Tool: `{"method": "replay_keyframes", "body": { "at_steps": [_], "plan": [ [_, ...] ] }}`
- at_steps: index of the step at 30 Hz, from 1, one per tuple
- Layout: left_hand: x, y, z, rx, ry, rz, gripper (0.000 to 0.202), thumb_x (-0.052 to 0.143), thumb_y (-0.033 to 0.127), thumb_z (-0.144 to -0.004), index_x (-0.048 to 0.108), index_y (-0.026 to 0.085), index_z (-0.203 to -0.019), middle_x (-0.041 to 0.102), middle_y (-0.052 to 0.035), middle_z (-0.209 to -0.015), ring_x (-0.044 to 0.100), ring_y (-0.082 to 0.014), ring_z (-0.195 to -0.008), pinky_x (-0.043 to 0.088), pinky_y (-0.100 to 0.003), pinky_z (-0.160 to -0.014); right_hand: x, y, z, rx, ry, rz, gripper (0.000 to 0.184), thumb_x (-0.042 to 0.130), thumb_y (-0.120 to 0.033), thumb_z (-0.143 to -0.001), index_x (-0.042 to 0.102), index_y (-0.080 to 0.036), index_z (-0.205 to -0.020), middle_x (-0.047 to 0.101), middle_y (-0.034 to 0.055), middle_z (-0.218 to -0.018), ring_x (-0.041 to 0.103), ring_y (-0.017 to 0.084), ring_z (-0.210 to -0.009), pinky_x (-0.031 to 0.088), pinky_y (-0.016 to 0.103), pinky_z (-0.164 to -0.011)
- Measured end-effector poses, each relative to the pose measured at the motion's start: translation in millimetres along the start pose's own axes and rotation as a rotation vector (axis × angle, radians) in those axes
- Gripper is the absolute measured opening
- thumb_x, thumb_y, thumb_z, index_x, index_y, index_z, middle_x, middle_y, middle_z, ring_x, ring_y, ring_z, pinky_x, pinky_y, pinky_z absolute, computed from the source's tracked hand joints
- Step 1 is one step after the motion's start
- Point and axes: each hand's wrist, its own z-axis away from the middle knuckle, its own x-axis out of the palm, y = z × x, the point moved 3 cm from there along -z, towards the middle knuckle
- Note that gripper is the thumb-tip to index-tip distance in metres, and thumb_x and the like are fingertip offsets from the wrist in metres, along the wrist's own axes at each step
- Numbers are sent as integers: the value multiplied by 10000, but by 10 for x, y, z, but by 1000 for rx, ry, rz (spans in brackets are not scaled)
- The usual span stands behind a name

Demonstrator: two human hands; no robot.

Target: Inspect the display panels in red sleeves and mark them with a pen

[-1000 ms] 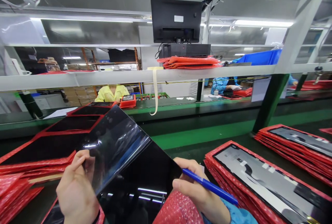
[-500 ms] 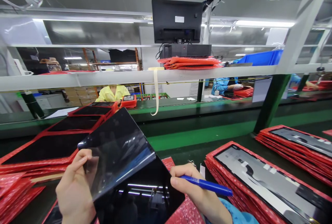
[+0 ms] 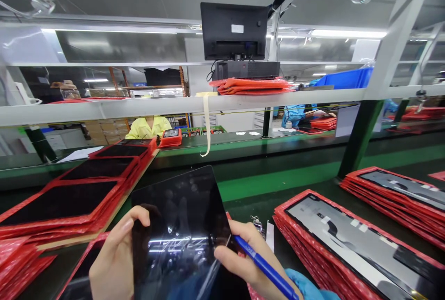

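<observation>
I hold a glossy black glass panel (image 3: 181,226) upright in front of me, low in the middle of the view. My left hand (image 3: 113,263) grips its left edge, thumb on the front face. My right hand (image 3: 243,263) pinches the panel's right edge and also holds a blue pen (image 3: 260,265) that points down to the right. Lights and a bench reflect in the panel. Red bubble wrap (image 3: 231,219) peeks out behind it.
Stacks of black panels in red bubble wrap (image 3: 69,198) lie on my left. More stacks, back side up (image 3: 351,239), lie on my right. A green conveyor (image 3: 278,177) runs across. Above are a shelf rail, a monitor (image 3: 234,31) and a hanging tape strip (image 3: 207,124). Other workers sit beyond.
The panel has turned from a slanted diagonal to nearly square to me and come lower. My left thumb moved onto its face; my right hand shifted left along the edge.
</observation>
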Motion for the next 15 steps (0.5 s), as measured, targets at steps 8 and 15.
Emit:
{"method": "replay_keyframes", "body": {
  "at_steps": [8,15],
  "plan": [
    [-75,-62,-15,-96,28,109,190,678,375,-581,595,208,-553,567,-17,-705,532,-198,-777,423,-244,-578,44,-40,-15,30,-86,-128,484,828,-253,-673,649,-226,-1122,694,-20,-837,610,182,-755,473,247,-713],
    [-109,-63,-60,158,-13,51,206,641,358,-620,598,212,-481,535,-4,-622,482,-159,-632,388,-270,-555,9,128,56,-289,86,110,1157,868,-236,-656,102,-410,-1505,263,40,-1590,366,277,-1396,347,378,-1122]
  ]
}}
